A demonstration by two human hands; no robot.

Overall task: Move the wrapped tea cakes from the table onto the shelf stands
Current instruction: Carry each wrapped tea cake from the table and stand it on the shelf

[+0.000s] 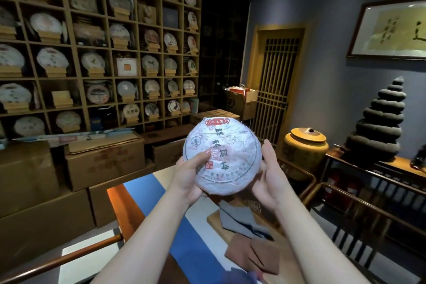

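Note:
A round tea cake (227, 152) in white paper with green characters and a red label is held up in front of me, face toward the camera, above the table (143, 187). My left hand (189, 175) grips its lower left edge, thumb lying across the front. My right hand (267, 173) cups its right edge with the fingers behind. The wooden shelf wall (108, 48) at the left holds many wrapped cakes on small wooden stands. One stand (61, 98) in a lower left compartment carries no cake.
Stacked cardboard boxes (103, 163) line the floor below the shelves. On the table lie a grey cloth (239, 219), a brown cloth (255, 258) and a wooden board. A yellow jar (304, 147), dark chairs and a black stacked sculpture (380, 122) stand at the right.

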